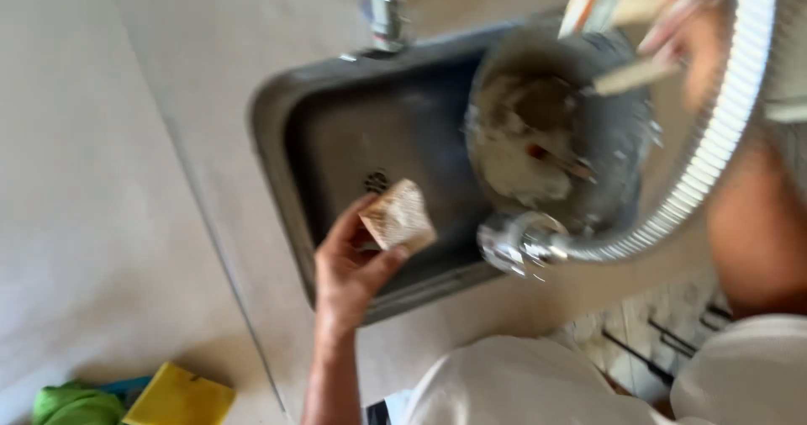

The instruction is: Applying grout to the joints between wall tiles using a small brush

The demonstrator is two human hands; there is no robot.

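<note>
A person is standing over a dark metal sink [336,152] set in a pale counter [151,190], their left hand [349,269] curling its fingers [388,263] closed around a worn tan sponge [398,216] just above the basin near the drain. Their right hand [691,23], blurred at the top right, is gripping the edge of a soiled grey pot [546,131] that is tilting into the sink, with a flexible ribbed metal hose [714,147] arcing down in front of it to a chrome spray head [513,242]. A yellow cloth [178,395] and a green cloth [74,405] are lying at the lower left
</note>
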